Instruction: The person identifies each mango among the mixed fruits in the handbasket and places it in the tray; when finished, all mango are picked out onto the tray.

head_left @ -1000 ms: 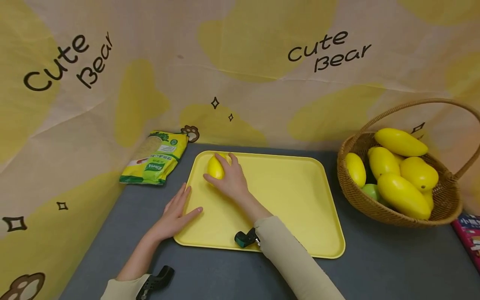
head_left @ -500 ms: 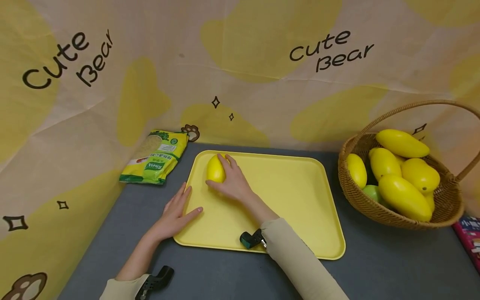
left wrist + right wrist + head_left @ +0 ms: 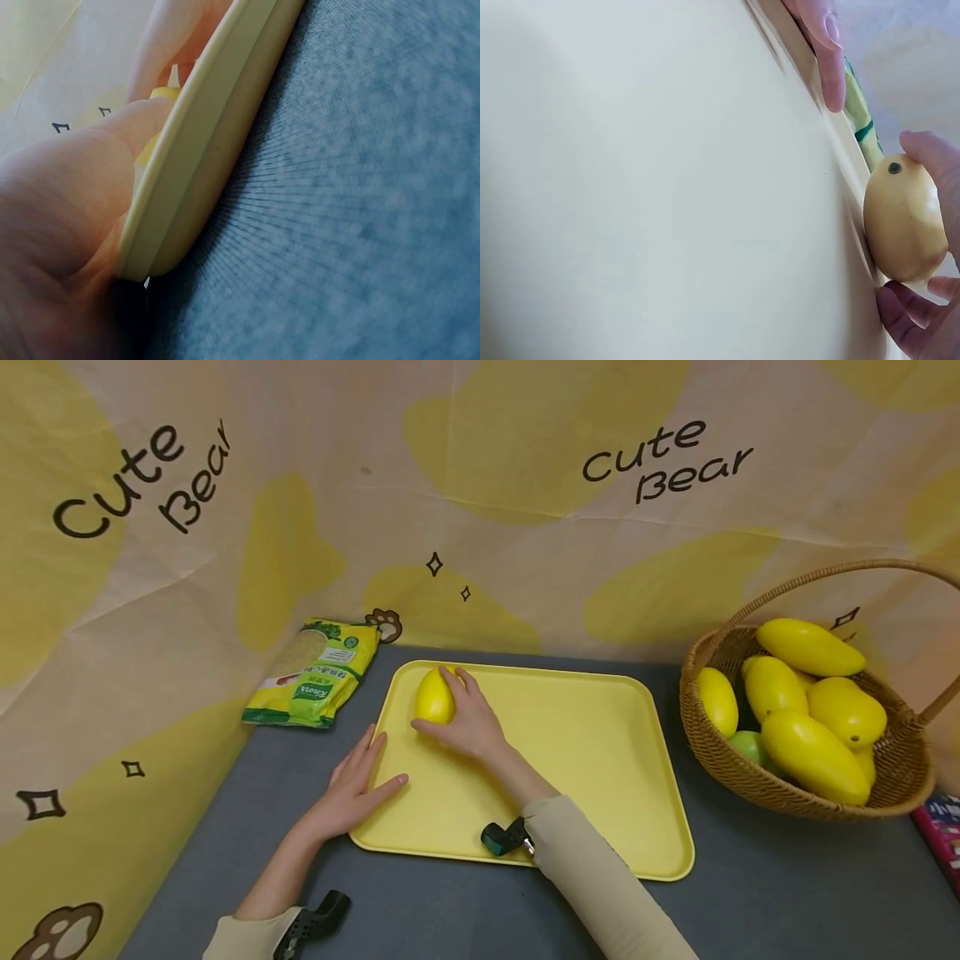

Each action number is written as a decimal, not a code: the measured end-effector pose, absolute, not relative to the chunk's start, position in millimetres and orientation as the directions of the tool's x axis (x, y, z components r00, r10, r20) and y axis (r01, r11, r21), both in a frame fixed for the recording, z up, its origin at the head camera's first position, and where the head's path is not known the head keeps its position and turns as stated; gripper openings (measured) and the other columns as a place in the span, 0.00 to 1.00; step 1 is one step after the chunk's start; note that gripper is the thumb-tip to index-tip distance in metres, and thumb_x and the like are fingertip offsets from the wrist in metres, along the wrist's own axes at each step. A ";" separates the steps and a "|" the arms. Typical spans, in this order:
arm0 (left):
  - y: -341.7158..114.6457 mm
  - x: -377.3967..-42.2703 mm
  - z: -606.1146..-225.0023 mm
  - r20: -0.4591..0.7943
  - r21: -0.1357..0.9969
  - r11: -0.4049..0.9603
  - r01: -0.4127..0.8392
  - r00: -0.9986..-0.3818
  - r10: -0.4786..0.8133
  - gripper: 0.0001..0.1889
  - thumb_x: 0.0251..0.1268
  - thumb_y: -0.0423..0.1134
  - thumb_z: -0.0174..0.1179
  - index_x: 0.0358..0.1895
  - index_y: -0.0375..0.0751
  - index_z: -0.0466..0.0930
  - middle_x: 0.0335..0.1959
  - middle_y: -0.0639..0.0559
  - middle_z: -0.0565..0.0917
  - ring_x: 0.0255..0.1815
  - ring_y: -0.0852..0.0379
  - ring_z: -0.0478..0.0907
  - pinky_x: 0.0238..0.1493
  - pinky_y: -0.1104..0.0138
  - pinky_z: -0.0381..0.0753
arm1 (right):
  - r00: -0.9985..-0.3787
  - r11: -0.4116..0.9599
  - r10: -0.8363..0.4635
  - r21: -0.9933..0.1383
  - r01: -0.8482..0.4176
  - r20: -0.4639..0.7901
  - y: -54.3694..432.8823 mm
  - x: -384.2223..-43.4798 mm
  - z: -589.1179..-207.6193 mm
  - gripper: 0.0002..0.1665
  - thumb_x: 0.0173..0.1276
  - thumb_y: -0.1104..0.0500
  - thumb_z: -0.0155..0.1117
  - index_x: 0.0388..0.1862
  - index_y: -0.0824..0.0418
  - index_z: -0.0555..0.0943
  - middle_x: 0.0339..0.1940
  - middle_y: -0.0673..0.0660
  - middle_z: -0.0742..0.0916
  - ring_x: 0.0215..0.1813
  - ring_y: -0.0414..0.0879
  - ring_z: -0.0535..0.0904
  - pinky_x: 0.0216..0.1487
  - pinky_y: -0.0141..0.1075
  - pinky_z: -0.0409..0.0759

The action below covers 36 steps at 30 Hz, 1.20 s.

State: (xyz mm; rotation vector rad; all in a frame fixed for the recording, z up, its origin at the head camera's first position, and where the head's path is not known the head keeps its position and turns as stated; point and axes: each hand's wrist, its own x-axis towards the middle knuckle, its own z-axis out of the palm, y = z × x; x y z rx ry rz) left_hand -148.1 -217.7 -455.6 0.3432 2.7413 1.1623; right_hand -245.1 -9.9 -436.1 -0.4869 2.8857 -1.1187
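My right hand [image 3: 467,717] holds a yellow mango [image 3: 433,697] at the far left corner of the yellow tray [image 3: 570,760], thumb on the near side and fingers over the far side. In the right wrist view the mango [image 3: 904,225] shows a dark stem spot and sits low at the tray's edge between thumb and fingers. My left hand [image 3: 351,787] lies at the tray's left rim with its fingers straight and thumb stretched over the tray. The left wrist view shows that thumb [image 3: 124,127] against the rim [image 3: 202,135].
A yellow-green Knorr packet [image 3: 311,675] lies left of the tray. At the right stands a wicker basket [image 3: 750,789] with several yellow mangoes [image 3: 817,756] and a green fruit [image 3: 748,747]. A patterned cloth [image 3: 495,485] hangs behind the grey table [image 3: 450,906].
My right hand has shifted slightly right and toward me with the mango, and more of the mango shows. My left hand has stayed at the rim.
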 end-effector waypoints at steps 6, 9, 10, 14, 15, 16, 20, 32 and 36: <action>-216.4 -147.9 -452.9 -0.033 0.723 0.672 0.160 -0.964 0.265 0.46 0.71 0.57 0.54 0.77 0.30 0.44 0.78 0.34 0.37 0.75 0.29 0.36 0.66 0.36 0.34 | -0.952 0.702 -0.285 -0.651 -0.288 0.113 -8.1 -245.7 -435.3 0.58 0.53 0.32 0.70 0.79 0.47 0.57 0.77 0.54 0.60 0.73 0.55 0.63 0.64 0.52 0.69; -216.0 -148.6 -453.3 -0.031 0.724 0.671 0.162 -0.964 0.266 0.46 0.71 0.57 0.54 0.77 0.30 0.44 0.78 0.34 0.37 0.75 0.29 0.36 0.66 0.36 0.34 | -0.953 0.707 -0.282 -0.648 -0.285 0.111 -7.3 -246.3 -435.6 0.58 0.53 0.32 0.70 0.78 0.48 0.57 0.77 0.54 0.60 0.73 0.54 0.63 0.64 0.51 0.69; -216.0 -149.0 -453.7 -0.030 0.725 0.670 0.163 -0.963 0.267 0.46 0.70 0.57 0.54 0.77 0.30 0.44 0.78 0.34 0.37 0.75 0.29 0.37 0.66 0.36 0.34 | -0.953 0.709 -0.282 -0.646 -0.283 0.108 -7.1 -246.6 -435.8 0.58 0.53 0.31 0.69 0.78 0.48 0.58 0.77 0.54 0.60 0.73 0.54 0.63 0.64 0.51 0.69; -215.8 -150.6 -456.0 -0.027 0.725 0.669 0.166 -0.963 0.268 0.46 0.70 0.57 0.55 0.77 0.29 0.44 0.78 0.34 0.37 0.75 0.29 0.37 0.67 0.36 0.34 | -0.955 0.712 -0.277 -0.645 -0.277 0.104 -6.6 -247.6 -436.7 0.58 0.53 0.30 0.69 0.78 0.50 0.58 0.77 0.54 0.60 0.72 0.54 0.64 0.64 0.51 0.70; -215.9 -151.1 -456.8 -0.024 0.724 0.669 0.170 -0.962 0.271 0.46 0.70 0.57 0.55 0.77 0.29 0.44 0.78 0.33 0.37 0.75 0.28 0.37 0.66 0.36 0.34 | -0.956 0.711 -0.276 -0.647 -0.276 0.104 -6.6 -247.7 -436.9 0.59 0.53 0.30 0.69 0.78 0.50 0.58 0.78 0.54 0.60 0.72 0.54 0.64 0.64 0.51 0.70; -215.9 -151.4 -457.1 -0.024 0.723 0.670 0.170 -0.962 0.270 0.47 0.70 0.57 0.55 0.77 0.29 0.44 0.78 0.34 0.37 0.75 0.29 0.37 0.66 0.36 0.34 | -0.956 0.711 -0.274 -0.648 -0.275 0.105 -6.6 -247.8 -437.1 0.59 0.52 0.30 0.69 0.78 0.50 0.58 0.78 0.54 0.60 0.72 0.54 0.64 0.63 0.51 0.70; -215.7 -152.0 -457.7 -0.021 0.719 0.674 0.172 -0.963 0.268 0.47 0.70 0.58 0.55 0.77 0.30 0.44 0.78 0.34 0.37 0.75 0.30 0.37 0.67 0.36 0.34 | -0.957 0.703 -0.269 -0.657 -0.272 0.109 -6.1 -247.3 -437.0 0.60 0.52 0.30 0.69 0.78 0.51 0.57 0.78 0.54 0.60 0.72 0.55 0.65 0.64 0.52 0.70; -215.9 -149.4 -455.2 -0.038 0.719 0.678 0.155 -0.965 0.261 0.47 0.69 0.58 0.55 0.77 0.30 0.44 0.78 0.35 0.37 0.76 0.30 0.36 0.67 0.36 0.33 | -0.952 0.640 -0.274 -0.714 -0.285 0.134 8.1 -237.9 -431.2 0.54 0.60 0.35 0.66 0.78 0.56 0.58 0.77 0.58 0.61 0.65 0.55 0.72 0.63 0.49 0.71; -217.4 -149.4 -458.8 -0.021 0.720 0.675 0.161 -0.967 0.253 0.47 0.69 0.57 0.56 0.77 0.30 0.44 0.78 0.34 0.38 0.76 0.31 0.38 0.67 0.37 0.34 | -0.951 0.622 -0.275 -0.728 -0.288 0.141 21.8 -232.8 -430.7 0.49 0.62 0.39 0.67 0.76 0.57 0.60 0.76 0.58 0.63 0.58 0.52 0.77 0.59 0.46 0.75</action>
